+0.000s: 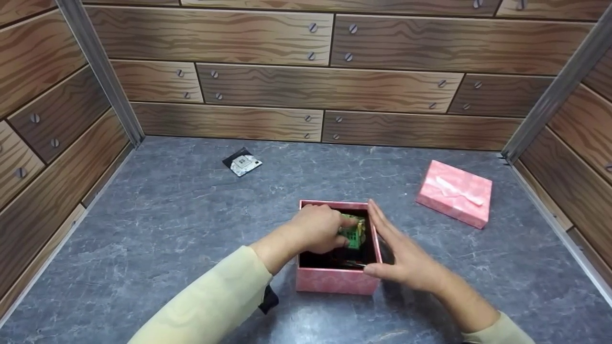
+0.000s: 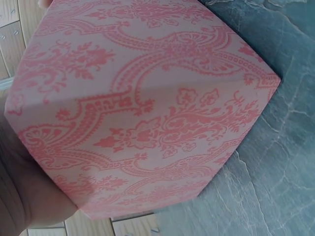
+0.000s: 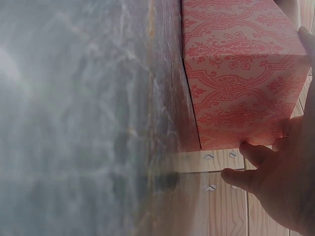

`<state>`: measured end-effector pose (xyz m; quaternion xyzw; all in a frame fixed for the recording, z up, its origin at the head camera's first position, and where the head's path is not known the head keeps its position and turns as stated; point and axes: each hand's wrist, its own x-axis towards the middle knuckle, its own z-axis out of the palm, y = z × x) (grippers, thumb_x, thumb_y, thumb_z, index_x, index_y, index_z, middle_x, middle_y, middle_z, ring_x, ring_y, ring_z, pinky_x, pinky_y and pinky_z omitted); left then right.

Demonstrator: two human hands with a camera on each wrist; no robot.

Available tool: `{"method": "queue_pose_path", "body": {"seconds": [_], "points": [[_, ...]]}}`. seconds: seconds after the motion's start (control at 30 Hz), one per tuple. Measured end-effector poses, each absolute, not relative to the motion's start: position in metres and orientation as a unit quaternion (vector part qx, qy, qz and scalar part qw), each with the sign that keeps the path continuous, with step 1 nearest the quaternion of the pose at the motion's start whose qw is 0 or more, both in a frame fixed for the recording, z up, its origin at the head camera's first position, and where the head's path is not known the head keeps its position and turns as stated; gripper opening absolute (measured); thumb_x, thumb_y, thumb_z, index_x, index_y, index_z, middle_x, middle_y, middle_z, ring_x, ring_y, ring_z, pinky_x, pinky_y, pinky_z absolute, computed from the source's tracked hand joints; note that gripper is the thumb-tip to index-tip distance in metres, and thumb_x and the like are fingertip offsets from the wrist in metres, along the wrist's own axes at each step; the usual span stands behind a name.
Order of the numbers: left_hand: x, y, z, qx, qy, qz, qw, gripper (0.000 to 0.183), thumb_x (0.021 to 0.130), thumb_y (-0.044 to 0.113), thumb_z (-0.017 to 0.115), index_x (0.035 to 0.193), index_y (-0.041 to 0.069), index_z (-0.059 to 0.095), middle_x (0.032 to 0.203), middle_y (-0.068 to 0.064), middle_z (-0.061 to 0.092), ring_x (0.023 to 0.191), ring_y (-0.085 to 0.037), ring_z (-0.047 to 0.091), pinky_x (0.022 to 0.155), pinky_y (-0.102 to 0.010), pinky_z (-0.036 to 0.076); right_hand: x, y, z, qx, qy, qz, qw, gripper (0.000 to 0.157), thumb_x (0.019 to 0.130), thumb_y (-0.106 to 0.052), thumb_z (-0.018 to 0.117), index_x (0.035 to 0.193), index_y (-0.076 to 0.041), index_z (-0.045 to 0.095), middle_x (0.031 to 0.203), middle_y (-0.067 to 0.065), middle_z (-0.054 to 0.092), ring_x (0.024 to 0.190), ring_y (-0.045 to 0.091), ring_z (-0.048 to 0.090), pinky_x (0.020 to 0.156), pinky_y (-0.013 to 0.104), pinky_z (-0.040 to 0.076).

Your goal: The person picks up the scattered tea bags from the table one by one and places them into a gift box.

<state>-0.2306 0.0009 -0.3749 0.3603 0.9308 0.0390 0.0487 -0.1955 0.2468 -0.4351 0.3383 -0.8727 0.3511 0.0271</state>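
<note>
An uncovered pink box [image 1: 337,281] with a damask pattern stands on the table. My left hand [image 1: 319,228] reaches over its left rim, and thumb and forefinger pinch a small green and yellow object with a grid pattern [image 1: 353,237] inside. The other left fingers are hidden within the box. Along the right rim lies my right hand [image 1: 406,260], its fingers stretched toward the far corner and its thumb at the near corner. In the left wrist view the patterned wall [image 2: 162,123] hides the fingertips. The right wrist view shows fingers [image 3: 256,155] touching the box's side.
A pink lid with a ribbon bow [image 1: 454,193] lies at the right. Toward the back left is a small black and white packet [image 1: 243,162]. Something black [image 1: 270,301] shows beside the left sleeve. Wood-patterned walls enclose the table's back and sides.
</note>
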Motion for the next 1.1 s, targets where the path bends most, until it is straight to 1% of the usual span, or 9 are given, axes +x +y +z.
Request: {"method": "queue_pose_path", "body": {"seconds": [0.27, 0.4, 0.47, 0.57, 0.7, 0.8, 0.9, 0.97, 1.1], "points": [[-0.227, -0.012, -0.365, 0.376, 0.922, 0.083, 0.022, 0.05, 0.1, 0.039, 0.073, 0.148, 0.03, 0.065, 0.125, -0.005, 0.077, 0.112, -0.029, 0.073, 0.096, -0.049, 0.058, -0.195, 0.247, -0.436, 0.336, -0.872, 0.354, 0.026, 0.114, 0.086, -0.04, 0.081, 0.171, -0.01, 0.012, 0.178, 0.008, 0.006, 0.155, 0.043, 0.021, 0.115, 0.071, 0.027], [-0.226, -0.029, -0.353, 0.392, 0.909, 0.139, 0.012, 0.05, 0.102, 0.035, 0.072, 0.15, 0.024, 0.063, 0.124, -0.008, 0.077, 0.097, -0.029, 0.076, 0.093, -0.049, 0.059, -0.194, 0.247, -0.436, 0.331, -0.873, 0.357, 0.022, 0.114, 0.086, -0.042, 0.081, 0.171, -0.011, 0.011, 0.178, 0.008, 0.007, 0.155, 0.043, 0.021, 0.116, 0.071, 0.025], [-0.227, -0.039, -0.346, 0.389, 0.905, 0.169, 0.004, 0.05, 0.103, 0.034, 0.071, 0.15, 0.021, 0.062, 0.126, -0.009, 0.076, 0.096, -0.028, 0.077, 0.096, -0.048, 0.058, -0.193, 0.246, -0.436, 0.327, -0.874, 0.358, 0.02, 0.115, 0.086, -0.042, 0.081, 0.171, -0.011, 0.011, 0.177, 0.007, 0.006, 0.156, 0.044, 0.021, 0.116, 0.072, 0.025], [-0.234, -0.057, -0.337, 0.369, 0.903, 0.221, -0.004, 0.049, 0.105, 0.03, 0.069, 0.151, 0.017, 0.06, 0.108, -0.009, 0.079, 0.082, -0.024, 0.074, 0.083, -0.042, 0.061, -0.193, 0.246, -0.435, 0.32, -0.878, 0.356, 0.017, 0.116, 0.085, -0.042, 0.082, 0.171, -0.011, 0.01, 0.177, 0.005, 0.004, 0.156, 0.046, 0.021, 0.115, 0.075, 0.024], [-0.25, -0.084, -0.33, 0.332, 0.896, 0.291, -0.045, 0.048, 0.103, 0.023, 0.071, 0.148, 0.011, 0.062, 0.087, -0.006, 0.071, 0.073, -0.019, 0.065, 0.07, -0.035, 0.058, -0.193, 0.246, -0.435, 0.315, -0.881, 0.353, 0.014, 0.117, 0.085, -0.041, 0.082, 0.172, -0.013, 0.008, 0.177, 0.005, 0.003, 0.156, 0.048, 0.02, 0.114, 0.076, 0.024], [-0.266, -0.105, -0.332, 0.298, 0.89, 0.328, -0.107, 0.046, 0.1, 0.022, 0.075, 0.143, 0.008, 0.067, 0.104, -0.008, 0.074, 0.091, -0.021, 0.07, 0.086, -0.039, 0.058, -0.192, 0.246, -0.435, 0.311, -0.883, 0.353, 0.01, 0.117, 0.085, -0.042, 0.082, 0.172, -0.016, 0.007, 0.177, 0.005, 0.002, 0.156, 0.048, 0.02, 0.114, 0.076, 0.024], [-0.283, -0.127, -0.34, 0.252, 0.886, 0.358, -0.152, 0.045, 0.099, 0.023, 0.077, 0.14, 0.006, 0.069, 0.12, -0.014, 0.073, 0.109, -0.029, 0.07, 0.101, -0.046, 0.053, -0.192, 0.246, -0.434, 0.307, -0.884, 0.352, 0.009, 0.117, 0.085, -0.042, 0.082, 0.172, -0.017, 0.007, 0.177, 0.004, 0.002, 0.155, 0.048, 0.021, 0.113, 0.076, 0.024], [-0.294, -0.14, -0.347, 0.222, 0.887, 0.37, -0.164, 0.047, 0.099, 0.022, 0.077, 0.141, 0.004, 0.068, 0.129, -0.017, 0.07, 0.119, -0.033, 0.067, 0.107, -0.049, 0.05, -0.191, 0.245, -0.433, 0.306, -0.884, 0.353, 0.009, 0.118, 0.085, -0.043, 0.082, 0.172, -0.018, 0.007, 0.177, 0.003, 0.001, 0.156, 0.048, 0.02, 0.113, 0.076, 0.024], [-0.314, -0.165, -0.367, 0.167, 0.897, 0.375, -0.165, 0.051, 0.099, 0.022, 0.077, 0.145, 0.003, 0.065, 0.139, -0.021, 0.065, 0.13, -0.038, 0.061, 0.113, -0.05, 0.044, -0.191, 0.245, -0.433, 0.306, -0.884, 0.353, 0.01, 0.119, 0.084, -0.045, 0.081, 0.172, -0.017, 0.006, 0.177, 0.002, 0.001, 0.155, 0.048, 0.021, 0.111, 0.078, 0.025]]}}
